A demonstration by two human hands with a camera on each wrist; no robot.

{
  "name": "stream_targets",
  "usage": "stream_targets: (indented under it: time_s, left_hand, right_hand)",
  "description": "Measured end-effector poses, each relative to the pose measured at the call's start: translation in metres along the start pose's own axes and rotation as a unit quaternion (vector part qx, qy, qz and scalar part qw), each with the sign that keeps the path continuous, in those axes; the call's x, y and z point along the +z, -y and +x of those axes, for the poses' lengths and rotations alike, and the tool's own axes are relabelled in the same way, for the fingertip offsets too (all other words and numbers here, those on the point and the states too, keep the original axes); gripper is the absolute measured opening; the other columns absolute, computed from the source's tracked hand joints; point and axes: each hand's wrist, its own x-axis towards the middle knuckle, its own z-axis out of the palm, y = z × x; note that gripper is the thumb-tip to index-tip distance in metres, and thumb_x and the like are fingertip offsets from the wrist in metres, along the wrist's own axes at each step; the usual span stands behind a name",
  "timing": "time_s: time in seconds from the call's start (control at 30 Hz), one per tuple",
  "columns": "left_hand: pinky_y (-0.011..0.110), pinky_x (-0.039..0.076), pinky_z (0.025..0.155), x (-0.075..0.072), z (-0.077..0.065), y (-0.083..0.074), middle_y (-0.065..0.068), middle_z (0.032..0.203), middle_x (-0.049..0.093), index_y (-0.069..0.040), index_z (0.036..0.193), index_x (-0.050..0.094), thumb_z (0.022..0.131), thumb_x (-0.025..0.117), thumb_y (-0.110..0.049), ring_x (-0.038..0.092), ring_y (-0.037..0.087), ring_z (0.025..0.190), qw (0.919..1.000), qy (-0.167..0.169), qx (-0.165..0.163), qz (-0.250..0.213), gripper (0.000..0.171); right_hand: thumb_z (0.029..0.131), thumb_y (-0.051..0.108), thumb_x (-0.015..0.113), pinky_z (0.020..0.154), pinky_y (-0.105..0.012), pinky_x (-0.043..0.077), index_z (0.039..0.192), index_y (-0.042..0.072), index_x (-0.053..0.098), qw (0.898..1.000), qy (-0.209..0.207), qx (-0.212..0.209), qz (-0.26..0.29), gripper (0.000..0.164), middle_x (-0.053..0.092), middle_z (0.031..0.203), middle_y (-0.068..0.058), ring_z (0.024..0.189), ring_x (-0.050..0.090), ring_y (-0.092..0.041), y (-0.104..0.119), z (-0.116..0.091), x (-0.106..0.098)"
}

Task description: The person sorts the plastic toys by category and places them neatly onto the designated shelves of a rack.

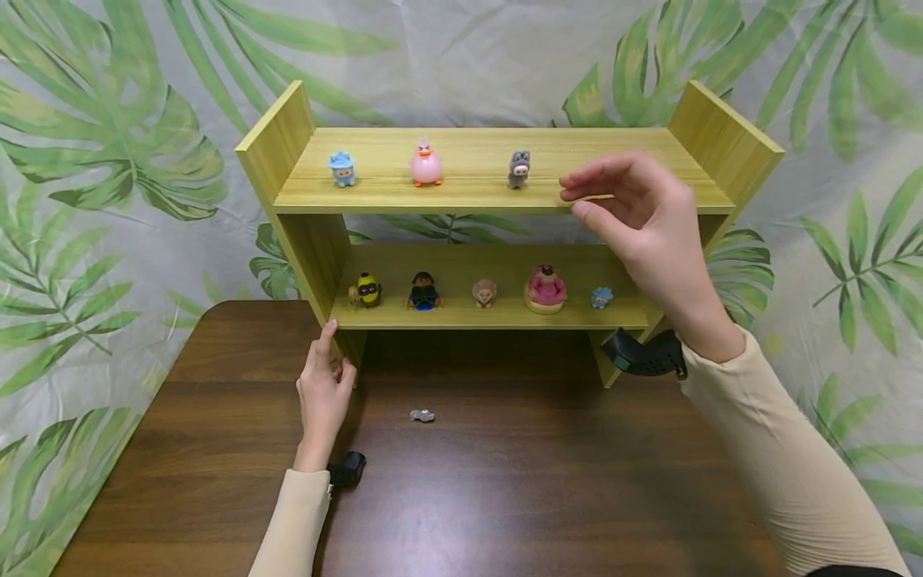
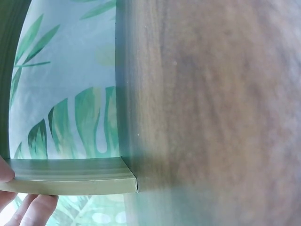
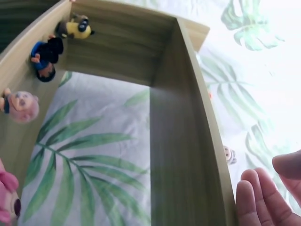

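My left hand [image 1: 324, 393] grips the front edge of the left side panel of a yellow wooden shelf [image 1: 505, 204]; in the left wrist view its fingers [image 2: 40, 209] lie below the panel. The right hand [image 1: 649, 208] hovers before the upper board's right part, thumb and curved fingers apart, nothing between them. Left of it, a grey hooded figurine [image 1: 518, 170] stands on that board, beside a pink duck figurine [image 1: 426, 166] and a blue-hatted figurine [image 1: 342, 169]. Fingertips [image 3: 247, 188] show beside the board in the right wrist view.
Below stand a yellow goggled figurine [image 1: 368, 290], a dark-haired figurine [image 1: 423, 292], a pale pink figurine [image 1: 485, 293], a pink bear [image 1: 546, 288] and a small blue figurine [image 1: 602, 297]. A small grey object [image 1: 422, 415] lies on the brown table [image 1: 505, 489]. Leaf-patterned cloth hangs behind.
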Motion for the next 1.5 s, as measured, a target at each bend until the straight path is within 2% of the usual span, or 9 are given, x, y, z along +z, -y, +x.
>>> stream_targets:
  time_s: [0.5, 0.83, 1.0, 1.3, 1.5]
  left_hand:
    - [0.038, 0.046, 0.049, 0.001, 0.000, 0.002, 0.013, 0.087, 0.048, -0.029, 0.144, 0.034, 0.079, 0.055, 0.016, 0.042, 0.018, 0.057, 1.0000, -0.003, 0.000, -0.001, 0.082]
    - [0.039, 0.047, 0.049, 0.001, -0.001, 0.001, 0.014, 0.087, 0.049, -0.030, 0.144, 0.034, 0.081, 0.055, 0.014, 0.042, 0.018, 0.058, 1.0000, -0.001, -0.004, 0.003, 0.080]
    - [0.040, 0.047, 0.050, 0.001, 0.000, 0.001, 0.014, 0.087, 0.049, -0.030, 0.144, 0.033, 0.080, 0.054, 0.013, 0.042, 0.019, 0.058, 1.0000, 0.001, -0.003, 0.002, 0.080]
    - [0.040, 0.046, 0.051, 0.000, 0.000, -0.001, 0.013, 0.087, 0.049, -0.030, 0.144, 0.033, 0.080, 0.055, 0.013, 0.043, 0.019, 0.060, 1.0000, 0.001, -0.008, 0.000, 0.079]
    - [0.039, 0.046, 0.050, 0.000, 0.000, -0.001, 0.014, 0.087, 0.048, -0.030, 0.143, 0.033, 0.081, 0.055, 0.012, 0.044, 0.020, 0.060, 1.0000, 0.001, -0.010, 0.001, 0.078]
  right_hand:
    - [0.085, -0.016, 0.058, 0.084, -0.029, 0.052, 0.105, -0.012, 0.060, 0.998, 0.063, 0.005, 0.004, 0.020, 0.065, 0.103, -0.018, 0.095, 0.062, -0.026, -0.011, -0.027, 0.011]
    - [0.087, -0.011, 0.060, 0.075, -0.029, 0.055, 0.102, -0.007, 0.063, 0.992, 0.122, 0.020, -0.021, 0.016, 0.064, 0.099, -0.018, 0.085, 0.064, -0.023, -0.030, -0.048, 0.019]
    - [0.087, -0.011, 0.060, 0.080, -0.029, 0.053, 0.102, -0.001, 0.066, 0.988, 0.136, 0.035, -0.057, 0.019, 0.065, 0.099, -0.015, 0.090, 0.063, -0.021, -0.047, -0.062, 0.025]
    - [0.089, -0.007, 0.061, 0.081, -0.031, 0.053, 0.103, 0.002, 0.065, 0.981, 0.172, 0.072, -0.057, 0.018, 0.066, 0.099, -0.005, 0.090, 0.064, -0.021, -0.069, -0.084, 0.036]
    - [0.090, -0.003, 0.061, 0.078, -0.031, 0.054, 0.102, 0.005, 0.065, 0.975, 0.194, 0.090, -0.057, 0.015, 0.066, 0.099, -0.003, 0.087, 0.064, -0.017, -0.079, -0.096, 0.044]
